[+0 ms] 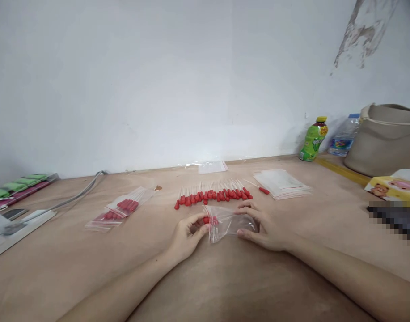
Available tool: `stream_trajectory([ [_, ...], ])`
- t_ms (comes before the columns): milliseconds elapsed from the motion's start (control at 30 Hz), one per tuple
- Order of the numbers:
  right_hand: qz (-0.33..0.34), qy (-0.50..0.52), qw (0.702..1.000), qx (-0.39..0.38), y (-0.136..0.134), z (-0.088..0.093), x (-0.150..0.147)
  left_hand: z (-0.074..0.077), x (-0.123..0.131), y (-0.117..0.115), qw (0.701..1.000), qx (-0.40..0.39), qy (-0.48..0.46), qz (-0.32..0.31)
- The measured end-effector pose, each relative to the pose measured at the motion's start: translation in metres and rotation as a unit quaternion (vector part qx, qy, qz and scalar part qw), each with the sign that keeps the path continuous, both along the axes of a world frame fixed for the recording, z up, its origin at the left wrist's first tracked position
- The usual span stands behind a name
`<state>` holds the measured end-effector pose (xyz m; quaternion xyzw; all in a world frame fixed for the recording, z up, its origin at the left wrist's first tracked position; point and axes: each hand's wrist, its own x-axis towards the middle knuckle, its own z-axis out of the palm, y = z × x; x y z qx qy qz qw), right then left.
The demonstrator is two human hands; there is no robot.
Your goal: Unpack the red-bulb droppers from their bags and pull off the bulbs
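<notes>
- Left hand (188, 235) pinches the small clear bag (230, 223) on the counter (225, 277); right hand (263, 228) holds its other end.
- Full bags (119, 208) lie left: some done.
- Many red droppers (213, 195) wait loose behind it.

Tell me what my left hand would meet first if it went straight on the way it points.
The left hand points rightward at the clear bag, which its fingers touch; the right hand likely lies just beyond.
</notes>
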<state>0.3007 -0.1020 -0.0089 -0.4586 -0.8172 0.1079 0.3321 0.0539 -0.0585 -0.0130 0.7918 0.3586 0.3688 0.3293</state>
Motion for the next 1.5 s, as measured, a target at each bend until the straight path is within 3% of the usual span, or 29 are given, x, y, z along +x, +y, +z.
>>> stream_trajectory([
  [100, 0.020, -0.030, 0.999, -0.037, -0.001, -0.001, -0.002, 0.001, -0.001, 0.005, 0.999, -0.011, -0.041, 0.014],
  [167, 0.018, -0.057, 0.997, -0.042, -0.001, -0.001, -0.002, 0.010, -0.007, 0.011, 0.998, 0.008, -0.036, 0.040],
  [333, 0.030, -0.138, 0.988, -0.058, 0.000, 0.004, 0.000, 0.062, -0.044, 0.035, 0.996, 0.056, 0.039, 0.059],
  [400, 0.040, -0.161, 0.984, -0.061, -0.002, 0.007, 0.001, 0.083, -0.055, 0.042, 0.989, 0.112, 0.013, 0.100],
  [500, 0.057, -0.178, 0.980, -0.061, -0.003, 0.010, 0.001, 0.094, -0.053, 0.046, 0.964, 0.216, 0.000, 0.153],
  [667, 0.065, -0.189, 0.977, -0.067, -0.002, 0.010, 0.001, 0.075, -0.006, 0.059, 0.925, 0.341, 0.157, 0.056],
  [800, 0.066, -0.197, 0.976, -0.068, -0.001, 0.009, 0.002, 0.058, 0.035, 0.075, 0.883, 0.340, 0.324, -0.006],
  [1000, 0.069, -0.184, 0.979, -0.059, 0.000, 0.008, 0.002, 0.048, 0.065, 0.087, 0.880, 0.323, 0.346, -0.041],
  [1133, 0.065, -0.186, 0.979, -0.056, -0.001, 0.008, 0.002, 0.051, 0.059, 0.080, 0.889, 0.312, 0.331, -0.053],
  [1333, 0.076, -0.172, 0.981, -0.045, 0.000, 0.007, 0.001, 0.042, 0.015, 0.032, 0.950, 0.239, 0.194, -0.054],
  [1500, 0.103, -0.176, 0.977, -0.055, -0.001, 0.012, 0.001, 0.025, -0.017, 0.004, 0.947, 0.159, 0.235, -0.150],
])
